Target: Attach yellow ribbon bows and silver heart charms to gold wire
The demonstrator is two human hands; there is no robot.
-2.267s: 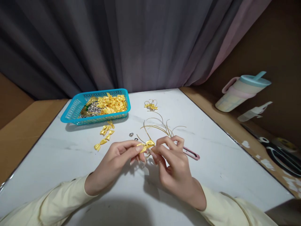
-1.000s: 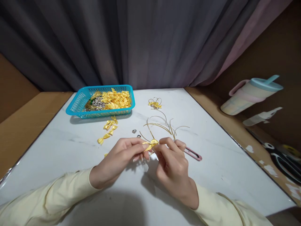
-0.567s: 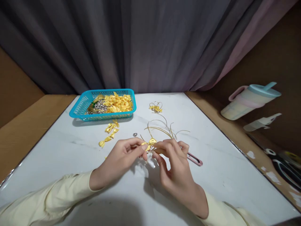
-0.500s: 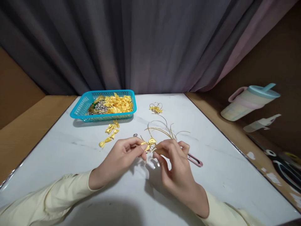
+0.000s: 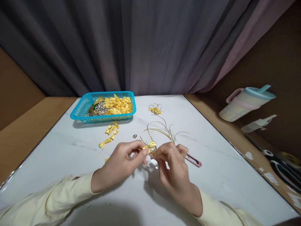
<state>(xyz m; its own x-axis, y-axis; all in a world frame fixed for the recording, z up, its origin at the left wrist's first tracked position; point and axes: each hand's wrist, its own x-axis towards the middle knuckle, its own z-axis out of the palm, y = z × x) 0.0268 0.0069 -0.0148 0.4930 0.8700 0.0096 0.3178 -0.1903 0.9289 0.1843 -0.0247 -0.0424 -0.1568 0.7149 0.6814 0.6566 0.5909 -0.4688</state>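
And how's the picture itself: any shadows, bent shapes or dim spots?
Head view: shadows darken the white tabletop beneath the left hand and right hand; head view, right side: the tumbler leans outward, likely lens stretch, and the scissors lie dim and soft-edged.

Near the centre of the frame, our left hand [image 5: 118,163] pinches a yellow satin bow [image 5: 152,144] between its fingers. Our right hand [image 5: 174,171] is just beside it, fingers drawn together at the bow's lower right; we cannot tell what they grip. Above that hand, gold wires [image 5: 164,133] curve over the white worktop [image 5: 211,157], and a pink slotted tool [image 5: 194,161] sticks out to its right. Left of centre we have loose bows [image 5: 114,135] and a silver heart [image 5: 134,136]. Farther toward the upper left, a blue basket [image 5: 105,118] holds more bows. A cup [image 5: 244,102] stands tilted at the right.
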